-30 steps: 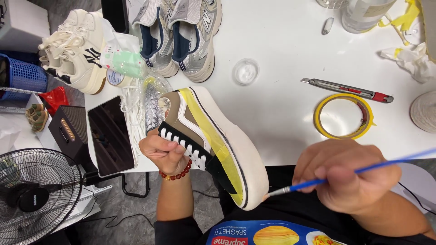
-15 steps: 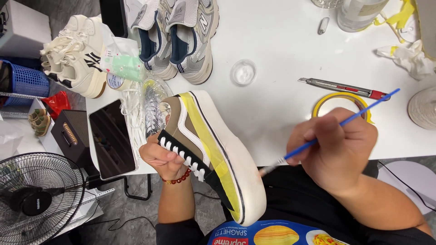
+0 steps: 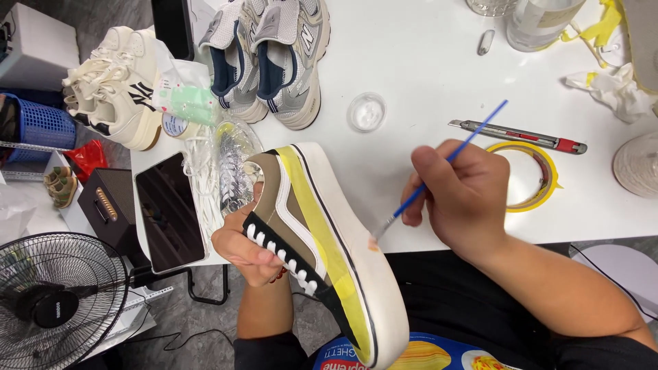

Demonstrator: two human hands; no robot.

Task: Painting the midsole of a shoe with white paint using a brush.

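Left hand point(image 3: 248, 248) grips the suede shoe point(image 3: 312, 240) (yellow-taped); right hand point(image 3: 458, 195) pinches a thin blue brush point(image 3: 445, 164) on its smooth sole.

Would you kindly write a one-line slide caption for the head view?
Left hand steadies a taped shoe while right hand touches a fine brush to its sole.

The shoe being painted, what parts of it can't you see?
Head view:
- Toe of the shoe: cut off by the bottom edge.
- Its inner side: covered by the left hand.
- Brush handle middle: hidden in the right hand.
- Brush tip: too small to make out.
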